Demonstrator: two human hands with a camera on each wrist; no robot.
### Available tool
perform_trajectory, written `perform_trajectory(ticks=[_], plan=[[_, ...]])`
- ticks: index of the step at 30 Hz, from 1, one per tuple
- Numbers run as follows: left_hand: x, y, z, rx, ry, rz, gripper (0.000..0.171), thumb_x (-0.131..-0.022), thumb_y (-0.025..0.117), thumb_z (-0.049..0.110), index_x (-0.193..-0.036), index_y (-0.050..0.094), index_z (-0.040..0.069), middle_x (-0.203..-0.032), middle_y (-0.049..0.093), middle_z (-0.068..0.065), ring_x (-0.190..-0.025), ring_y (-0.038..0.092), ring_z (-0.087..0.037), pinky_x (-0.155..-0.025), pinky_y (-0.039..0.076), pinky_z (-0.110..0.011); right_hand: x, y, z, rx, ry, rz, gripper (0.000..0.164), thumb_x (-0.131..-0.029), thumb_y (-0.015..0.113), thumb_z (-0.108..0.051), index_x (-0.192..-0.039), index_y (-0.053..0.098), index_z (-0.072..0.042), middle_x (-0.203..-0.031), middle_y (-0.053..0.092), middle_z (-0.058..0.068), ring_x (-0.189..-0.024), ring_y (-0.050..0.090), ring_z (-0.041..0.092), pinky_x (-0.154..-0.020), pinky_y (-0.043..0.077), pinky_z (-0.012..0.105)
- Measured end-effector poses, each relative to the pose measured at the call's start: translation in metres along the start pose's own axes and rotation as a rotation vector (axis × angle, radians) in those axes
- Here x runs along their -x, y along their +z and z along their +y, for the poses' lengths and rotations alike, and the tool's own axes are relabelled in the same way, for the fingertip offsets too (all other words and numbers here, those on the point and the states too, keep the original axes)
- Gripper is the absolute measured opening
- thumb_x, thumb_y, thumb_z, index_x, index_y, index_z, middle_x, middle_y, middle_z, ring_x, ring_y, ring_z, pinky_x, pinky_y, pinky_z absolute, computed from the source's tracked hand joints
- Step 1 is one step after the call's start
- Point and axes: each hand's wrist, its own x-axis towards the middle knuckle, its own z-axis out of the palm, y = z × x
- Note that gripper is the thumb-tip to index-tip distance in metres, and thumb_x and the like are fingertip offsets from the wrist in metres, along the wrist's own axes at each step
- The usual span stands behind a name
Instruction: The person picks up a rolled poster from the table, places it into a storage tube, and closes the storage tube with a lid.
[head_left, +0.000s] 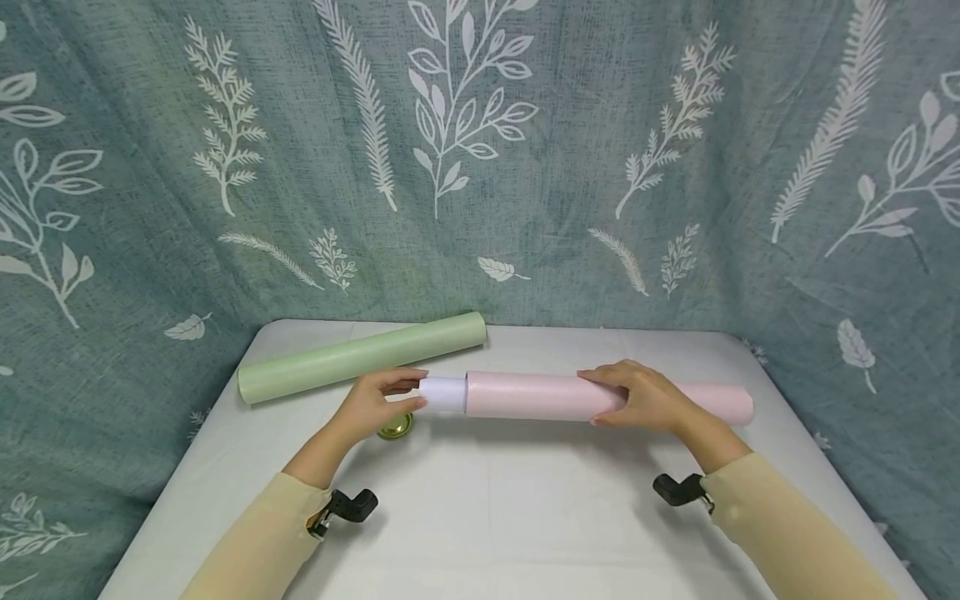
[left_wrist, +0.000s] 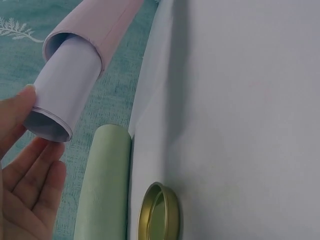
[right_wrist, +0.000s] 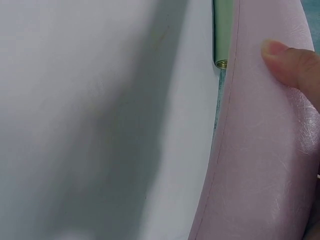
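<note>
A pink tube (head_left: 525,396) is held level over the white table by my right hand (head_left: 637,398), thumb on the near side and fingers over the far side. From the tube's left end sticks a rolled sheet of white paper (head_left: 442,395). My left hand (head_left: 377,404) holds this roll by its outer end. In the left wrist view, the thumb lies at the rim of the paper roll (left_wrist: 70,82) and the fingertips are just under it. The rest of the roll is hidden inside the pink tube. A round gold cap (head_left: 395,427) lies below my left hand.
A green tube (head_left: 360,357) lies slantwise along the back left of the table (head_left: 495,517). Behind the table hangs a blue-green curtain (head_left: 555,242) with white leaf prints. Black wrist mounts (head_left: 354,505) stick out from both sleeves.
</note>
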Motion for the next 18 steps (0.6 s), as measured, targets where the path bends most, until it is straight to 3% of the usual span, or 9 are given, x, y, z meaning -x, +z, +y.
perform_trajectory(ticks=[5, 11, 18], plan=[[-0.002, 0.005, 0.001, 0.049, -0.020, -0.029, 0.044, -0.088, 0.079, 0.015, -0.130, 0.068, 0.007, -0.131, 0.065, -0.014, -0.120, 0.062, -0.034, -0.096, 0.053, -0.043, -0.001, 0.000, -0.001, -0.009, 0.002, -0.002, 0.072, -0.072, 0.090, -0.040, -0.137, 0.064, -0.024, -0.129, 0.066, -0.001, -0.115, 0.059, 0.025, -0.092, 0.049, 0.047], [-0.004, 0.014, 0.003, 0.143, 0.023, -0.074, 0.047, -0.087, 0.078, 0.007, -0.132, 0.064, 0.001, -0.132, 0.063, -0.018, -0.123, 0.059, -0.037, -0.103, 0.045, -0.055, -0.001, 0.001, -0.001, -0.005, -0.005, 0.003, 0.072, -0.072, 0.090, -0.039, -0.137, 0.065, -0.023, -0.128, 0.067, 0.000, -0.114, 0.060, 0.024, -0.091, 0.049, 0.047], [-0.008, 0.027, 0.000, 0.163, 0.012, -0.046, 0.046, -0.088, 0.079, 0.010, -0.132, 0.066, 0.005, -0.131, 0.065, -0.014, -0.121, 0.060, -0.038, -0.101, 0.046, -0.056, -0.001, 0.001, -0.001, -0.013, -0.009, 0.007, 0.072, -0.072, 0.090, -0.040, -0.137, 0.065, -0.023, -0.129, 0.066, 0.000, -0.116, 0.059, 0.025, -0.093, 0.049, 0.048]])
